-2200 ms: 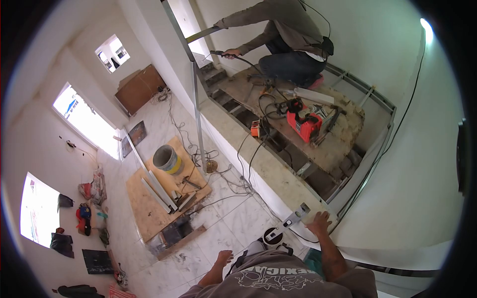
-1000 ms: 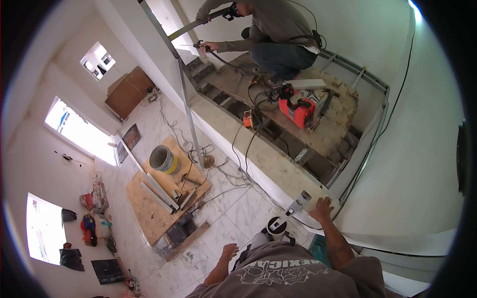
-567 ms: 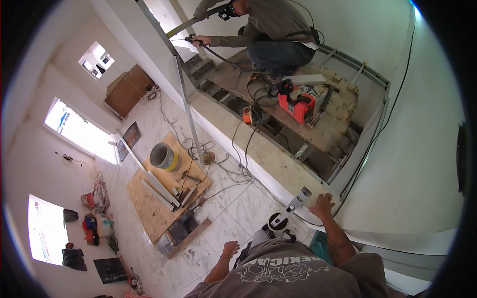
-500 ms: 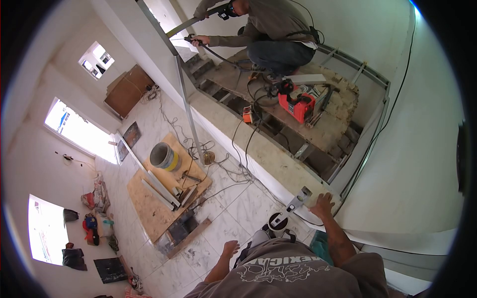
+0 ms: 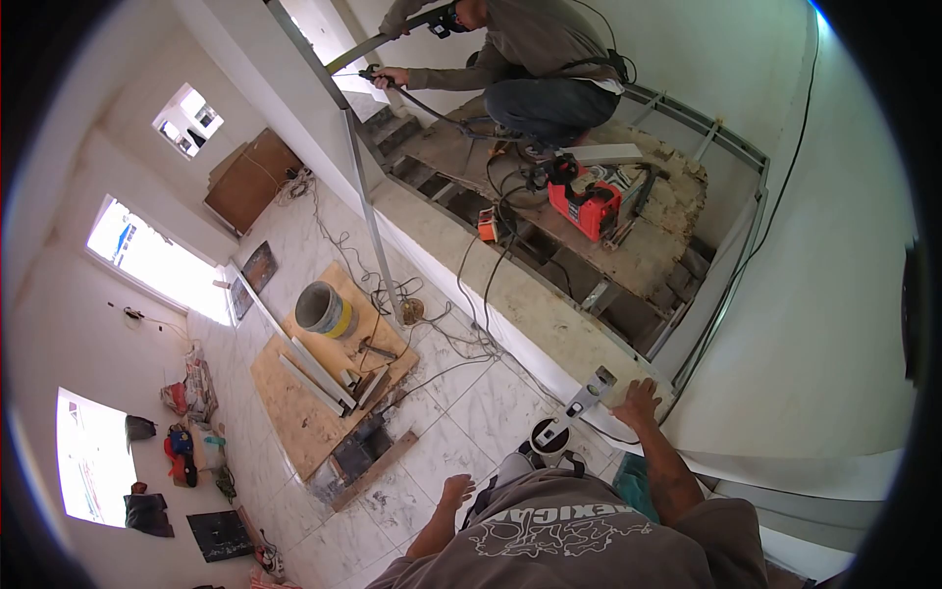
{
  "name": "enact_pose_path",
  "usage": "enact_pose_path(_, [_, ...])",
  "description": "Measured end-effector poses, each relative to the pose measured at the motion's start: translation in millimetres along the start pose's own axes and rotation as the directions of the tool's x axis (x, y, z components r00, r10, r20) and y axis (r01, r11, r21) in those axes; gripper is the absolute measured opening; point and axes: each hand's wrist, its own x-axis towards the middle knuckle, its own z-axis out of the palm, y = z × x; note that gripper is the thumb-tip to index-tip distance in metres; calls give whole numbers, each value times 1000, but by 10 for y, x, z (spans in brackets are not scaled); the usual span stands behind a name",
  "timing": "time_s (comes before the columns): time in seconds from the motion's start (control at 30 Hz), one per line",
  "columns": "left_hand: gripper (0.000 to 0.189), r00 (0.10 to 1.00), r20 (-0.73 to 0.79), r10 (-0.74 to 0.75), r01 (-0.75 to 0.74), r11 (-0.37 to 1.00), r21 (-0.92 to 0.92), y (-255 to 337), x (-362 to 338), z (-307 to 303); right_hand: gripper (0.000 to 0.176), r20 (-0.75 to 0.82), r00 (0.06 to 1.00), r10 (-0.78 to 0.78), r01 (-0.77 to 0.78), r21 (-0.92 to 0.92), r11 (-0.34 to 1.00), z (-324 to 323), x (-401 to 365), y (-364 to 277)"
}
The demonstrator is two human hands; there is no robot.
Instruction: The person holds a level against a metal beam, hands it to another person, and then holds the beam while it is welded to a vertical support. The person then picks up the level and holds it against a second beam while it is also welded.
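Spirit level [image 5: 589,391] sits at an angle beside the pale ledge [image 5: 530,316], its lower end over a round, dark-mouthed container [image 5: 562,445]; whether it rests inside is unclear. Neither of the person's hands grips it. The right hand [image 5: 640,404] lies on the ledge just beside the level's upper end, fingers spread and holding nothing visible. The left hand [image 5: 457,491] is held out above the tiled floor [image 5: 446,447], fingers loosely open and apparently empty. Across the ledge, a crouching co-worker [image 5: 549,54] steadies a metal bar [image 5: 365,51] near the upright with one hand and holds a cabled tool [image 5: 369,75] in the other. Metal framing [image 5: 738,142] already lines the far side of the platform, while gaps show between the members nearer the ledge, so the structure looks partly built. Loose metal lengths [image 5: 319,373] lie uninstalled on the plywood sheet [image 5: 285,417], beside the bucket [image 5: 322,309]. A red machine [image 5: 586,208] rests on the platform. How much is left cannot be told.
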Motion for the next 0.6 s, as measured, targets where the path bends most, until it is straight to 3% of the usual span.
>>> enact_pose_path(0.5, [40, 1000, -10, 5, -5, 1000, -12, -39, -8, 6, 97, 31, 999, 16, -15, -26, 1000, -39, -12, -23])
enact_pose_path(0.6, [40, 1000, -13, 3, -3, 1000, -9, -27, -23, 19, 92, -49, 999, -13, 11, -45, 999, 59, 1, 11])
